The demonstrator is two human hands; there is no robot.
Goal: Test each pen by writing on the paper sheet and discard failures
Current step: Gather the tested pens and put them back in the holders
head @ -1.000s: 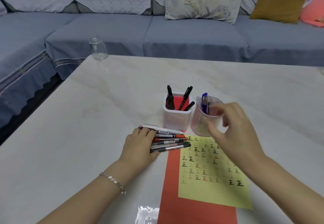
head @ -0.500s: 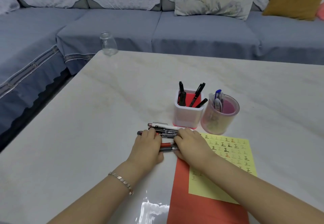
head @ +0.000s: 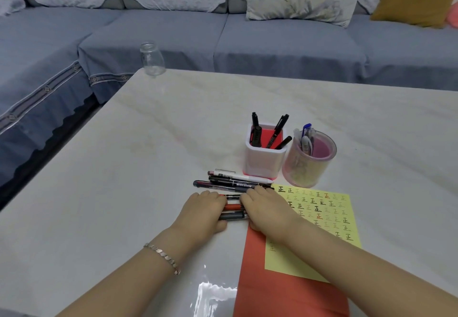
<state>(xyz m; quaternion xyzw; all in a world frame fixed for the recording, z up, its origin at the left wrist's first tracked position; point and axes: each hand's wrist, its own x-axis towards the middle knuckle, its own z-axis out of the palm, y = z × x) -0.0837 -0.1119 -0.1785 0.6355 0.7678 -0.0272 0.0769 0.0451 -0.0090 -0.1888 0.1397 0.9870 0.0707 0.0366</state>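
The left hand [head: 205, 214] grips the loose pens [head: 233, 207], fingers curled over them. The right hand [head: 267, 211] lies on the same pens; I cannot tell if it pinches one. The yellow paper sheet [head: 327, 207] lies just right, partly under this hand.

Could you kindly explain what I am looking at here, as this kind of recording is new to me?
There is no machine: these are a person's two bare hands, filmed by a head-worn camera looking down. On the table lie a row of pens, a yellow sheet of test marks on a red sheet, a white holder and a pink cup holding pens, and a glass jar at the far corner. The left hand and right hand lie over the nearest pens; whether either grips one is unclear.
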